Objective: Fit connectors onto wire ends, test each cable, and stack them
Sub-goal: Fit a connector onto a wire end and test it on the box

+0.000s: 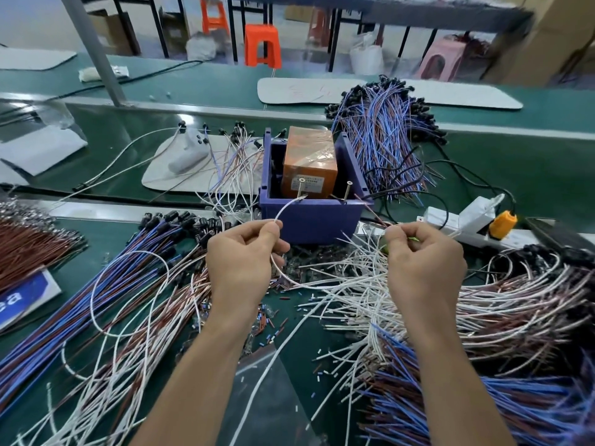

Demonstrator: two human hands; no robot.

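My left hand (pixel 243 257) pinches a white wire (pixel 288 207) between thumb and forefinger; its bare end reaches up to a brass pin (pixel 301 187) at the front of the orange tester box (pixel 309 164). My right hand (pixel 421 259) pinches the other end of the wire together with a brown lead that runs toward the second pin (pixel 347 189). The tester box sits inside a purple bin (pixel 310 217). Loose white wires (pixel 354 284) lie below my hands.
Blue and brown cable bundles with black connectors lie at the left (pixel 106 284), back right (pixel 386 136) and lower right (pixel 483 397). A white power strip (pixel 457 223) with an orange plug sits right of the bin. White mats and stools stand behind.
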